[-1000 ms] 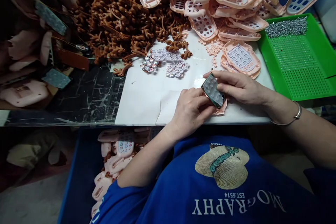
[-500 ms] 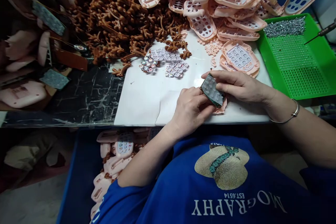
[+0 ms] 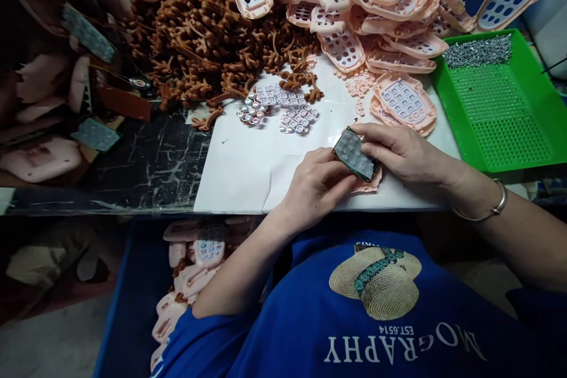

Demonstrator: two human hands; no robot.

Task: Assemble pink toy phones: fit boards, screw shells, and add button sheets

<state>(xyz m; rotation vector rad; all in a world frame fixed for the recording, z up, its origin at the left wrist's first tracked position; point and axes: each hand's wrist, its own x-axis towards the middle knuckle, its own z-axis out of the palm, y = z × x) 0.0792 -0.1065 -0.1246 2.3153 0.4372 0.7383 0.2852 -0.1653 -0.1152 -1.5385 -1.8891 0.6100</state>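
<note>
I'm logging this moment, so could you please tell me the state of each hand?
Left hand: closed on the board at its left edge, fingertips hidden.
Right hand: closed on the same board, thumb on its face.

A small green-edged board (image 3: 368, 178) is covered by a greyish, bumpy sheet (image 3: 354, 155) and is held aslant over a pink plastic piece (image 3: 371, 185), which is partly hidden beneath.

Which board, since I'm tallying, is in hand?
The keypad board between the left hand and right hand; the higher board and lower board at far left are untouched.
</note>
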